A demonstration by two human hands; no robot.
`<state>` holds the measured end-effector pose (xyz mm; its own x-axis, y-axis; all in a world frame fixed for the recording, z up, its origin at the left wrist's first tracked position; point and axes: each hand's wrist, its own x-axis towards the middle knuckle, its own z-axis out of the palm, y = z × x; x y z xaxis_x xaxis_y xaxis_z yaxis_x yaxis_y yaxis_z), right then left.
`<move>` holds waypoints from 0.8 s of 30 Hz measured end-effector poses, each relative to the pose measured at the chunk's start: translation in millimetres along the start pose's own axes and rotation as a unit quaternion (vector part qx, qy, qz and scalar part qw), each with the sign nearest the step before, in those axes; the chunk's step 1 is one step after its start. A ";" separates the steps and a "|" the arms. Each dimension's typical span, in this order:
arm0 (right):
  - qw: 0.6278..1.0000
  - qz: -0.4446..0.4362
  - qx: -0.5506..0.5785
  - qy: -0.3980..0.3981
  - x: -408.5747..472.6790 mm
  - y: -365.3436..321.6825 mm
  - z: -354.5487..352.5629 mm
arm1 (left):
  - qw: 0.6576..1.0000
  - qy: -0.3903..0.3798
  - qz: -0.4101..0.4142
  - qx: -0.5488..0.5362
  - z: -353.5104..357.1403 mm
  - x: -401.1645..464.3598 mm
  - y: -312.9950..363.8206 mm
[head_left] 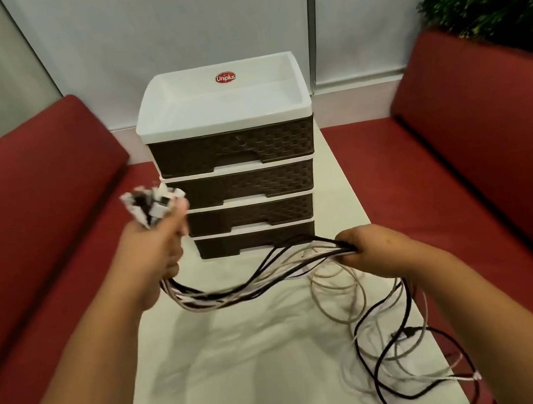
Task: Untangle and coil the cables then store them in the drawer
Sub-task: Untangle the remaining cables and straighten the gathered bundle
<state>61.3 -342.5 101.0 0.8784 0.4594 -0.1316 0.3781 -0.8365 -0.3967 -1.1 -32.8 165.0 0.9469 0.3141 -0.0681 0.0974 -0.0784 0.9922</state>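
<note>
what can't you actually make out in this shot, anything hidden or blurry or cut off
- Plug ends above the left hand, head view: motion blur, types unreadable.
- Cable count in the bundle: strands overlap.
- Right hand fingers: curled under, hidden behind the hand.
- Loose cable loops: run past the table's edge and the bottom of the frame.
- Drawer unit: all four drawers closed, contents hidden.

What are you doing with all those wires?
A person is sorting a bunch of cables over a white table. The left hand grips the plug ends, bunched together, and the right hand holds the same bundle further along. The rest trails in loose loops on the table to the right, not coiled yet. The drawer unit stands behind with all four drawers closed, so nothing is stored yet.
</note>
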 end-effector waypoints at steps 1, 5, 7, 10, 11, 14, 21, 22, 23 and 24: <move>0.999 -0.007 -0.038 -0.009 -1.6 -10.7 -5.1 | 0.998 -0.002 0.015 0.055 8.0 -5.9 -5.4; 0.987 -0.048 -0.153 -0.015 -6.7 -55.1 -24.2 | 0.987 -0.073 0.047 0.132 45.2 -35.7 -15.8; 0.981 -0.087 -0.173 -0.007 -8.6 -73.0 -31.2 | 0.974 -0.145 0.022 0.174 60.7 -48.7 -21.2; 0.976 -0.136 -0.169 -0.007 -8.9 -92.5 -37.2 | 0.954 -0.223 0.019 0.201 77.0 -59.2 -30.5; 0.974 -0.148 -0.169 -0.008 -8.7 -96.6 -38.5 | 0.955 -0.223 0.019 0.194 79.6 -59.5 -32.6; 0.980 -0.164 -0.114 -0.003 -8.5 -97.2 -43.9 | 0.971 -0.143 0.032 0.191 80.2 -55.7 -31.7; 0.970 -0.141 0.191 0.054 -6.2 -74.8 -62.6 | 0.982 -0.016 0.100 0.163 70.1 -42.7 18.6; 0.966 -0.140 0.210 0.055 -4.0 -72.4 -63.4 | 0.985 -0.010 0.094 0.145 69.5 -38.9 21.6; 0.964 -0.136 0.221 0.057 -1.6 -69.0 -62.8 | 0.988 -0.003 0.082 0.129 68.3 -34.9 23.1; 0.964 -0.126 0.227 0.057 1.0 -64.9 -60.4 | 0.991 0.004 0.069 0.118 66.3 -31.4 23.8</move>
<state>55.3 -305.8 181.5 0.8116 0.5737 0.1102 0.4390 -0.4745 -0.7629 -8.1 -107.3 183.9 0.9537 0.2927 0.0691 0.0360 -0.3394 0.9400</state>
